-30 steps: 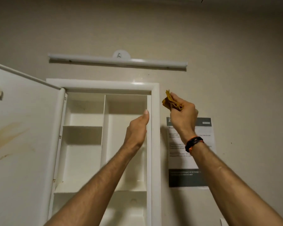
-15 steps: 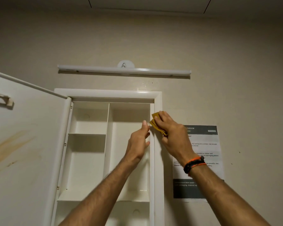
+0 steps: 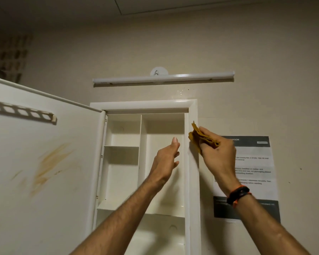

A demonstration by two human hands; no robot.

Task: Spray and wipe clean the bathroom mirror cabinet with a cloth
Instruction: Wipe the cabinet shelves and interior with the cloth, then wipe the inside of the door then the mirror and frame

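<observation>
The white cabinet is mounted on the wall with its door swung open to the left; yellowish stains mark the door's inner face. Inside are bare white shelves and a vertical divider. My right hand grips a folded mustard-yellow cloth against the cabinet's right frame edge, near the top. My left hand is raised in front of the right compartment with fingers straight, holding nothing. No spray bottle is in view.
A white tube light runs along the wall above the cabinet. A printed notice is stuck to the wall right of the frame, behind my right wrist. A white rack strip sits on the door's inner face.
My right hand brought the cloth from mid-air onto the cabinet's right frame. My left hand has drawn slightly back from the frame edge it touched half a second ago.
</observation>
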